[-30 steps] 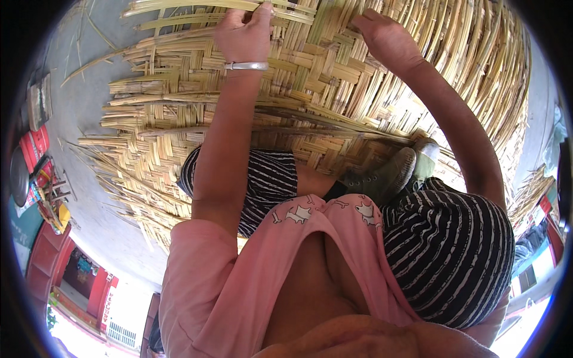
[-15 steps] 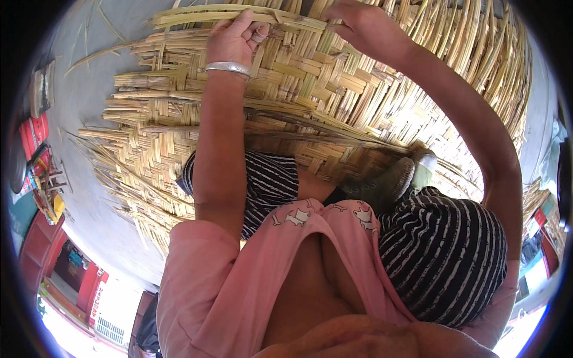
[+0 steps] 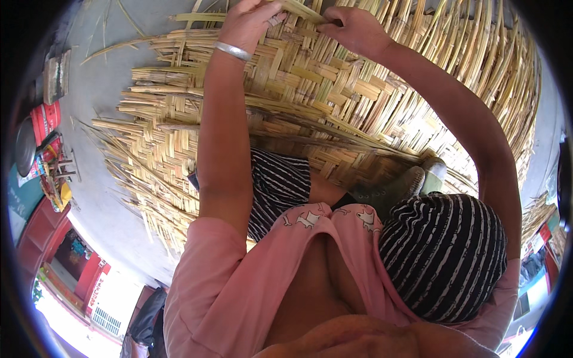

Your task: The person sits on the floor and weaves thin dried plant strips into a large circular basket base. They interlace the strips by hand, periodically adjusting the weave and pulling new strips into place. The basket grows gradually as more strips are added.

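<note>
A large mat (image 3: 298,80) of split reed strips lies under me, woven in the middle with long loose ends at its edges. At its far side my left hand (image 3: 250,22), with a ring and a silver bangle, is closed on a flat greenish-yellow reed strip (image 3: 303,11). My right hand (image 3: 357,31) pinches the same strip a little to the right, thumb and finger together. Between the two hands the strip slants down to the right, just above the weave. Part of the left fingertips is cut off by the top of the picture.
Dark shoes (image 3: 391,188) rest on the mat near my striped trouser legs (image 3: 444,256). Grey floor (image 3: 110,155) runs along the left. A stool (image 3: 68,167), a red bag (image 3: 46,119) and a wooden block (image 3: 57,77) stand at the far left.
My left hand has moved up and right, nearer the right hand, and the strip now tilts above the mat. My right hand has come slightly lower. The view has shifted a little.
</note>
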Tool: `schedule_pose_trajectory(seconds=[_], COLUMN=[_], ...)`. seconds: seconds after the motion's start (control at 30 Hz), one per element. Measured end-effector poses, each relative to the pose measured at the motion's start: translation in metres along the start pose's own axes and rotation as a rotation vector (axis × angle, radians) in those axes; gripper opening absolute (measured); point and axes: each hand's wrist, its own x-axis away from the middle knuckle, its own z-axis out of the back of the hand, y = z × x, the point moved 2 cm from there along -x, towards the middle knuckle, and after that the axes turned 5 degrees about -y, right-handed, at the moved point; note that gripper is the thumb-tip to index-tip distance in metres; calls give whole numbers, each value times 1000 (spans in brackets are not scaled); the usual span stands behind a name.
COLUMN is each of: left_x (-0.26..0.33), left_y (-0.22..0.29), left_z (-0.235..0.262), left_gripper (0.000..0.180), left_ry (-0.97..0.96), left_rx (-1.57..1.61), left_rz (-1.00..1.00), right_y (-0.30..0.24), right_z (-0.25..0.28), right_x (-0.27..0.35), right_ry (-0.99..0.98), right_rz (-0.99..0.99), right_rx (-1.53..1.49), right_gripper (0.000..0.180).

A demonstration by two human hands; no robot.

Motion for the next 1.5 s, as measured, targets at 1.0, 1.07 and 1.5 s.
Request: schedule_pose_trajectory(seconds=[1.0, 1.07, 1.5], left_x=[-70, -73, -83], left_y=[-14, -8, -16], left_z=[7, 4, -21], left_gripper=[14, 17, 27], left_ry=[-199, -276, -299], left_rx=[-1093, -1111, -1148], left_rz=[-271, -50, 191], right_y=[-6, -4, -6], right_z=[2, 1, 1], right_x=[18, 18, 28], right_ry=[112, 127, 188], right_rz=[-117, -107, -70], right_rx=[-286, -292, -320], right_gripper=[25, 24, 21])
